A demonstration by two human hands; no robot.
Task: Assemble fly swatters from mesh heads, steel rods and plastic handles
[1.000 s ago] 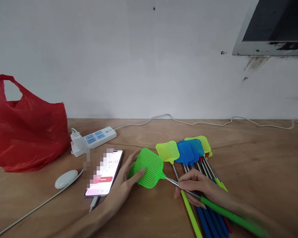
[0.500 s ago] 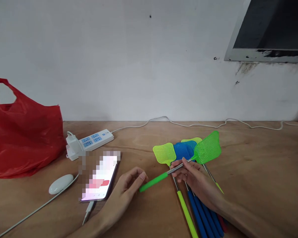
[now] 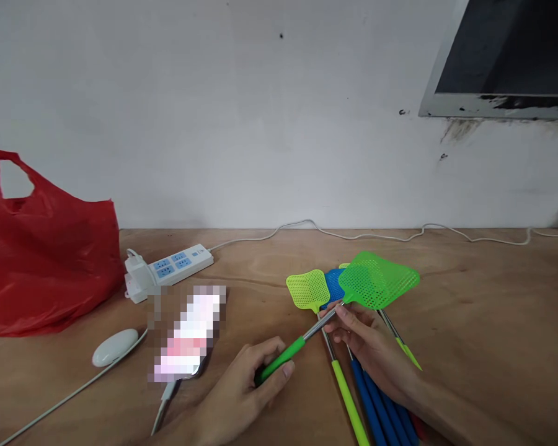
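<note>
L hand (image 3: 255,384) clenched round green swatter (image 3: 376,282) at its handle end, just left of the pile (image 3: 348,396). R hand (image 3: 367,337) pinches its metal rod; the head hangs over the pile. Step, prob.: swatter held betw. both hands. Next move needs both grips firm.

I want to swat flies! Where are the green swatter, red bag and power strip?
green swatter (image 3: 377,282), head view, mesh head
red bag (image 3: 46,260), head view, front side
power strip (image 3: 172,262), head view, blue sockets
</note>
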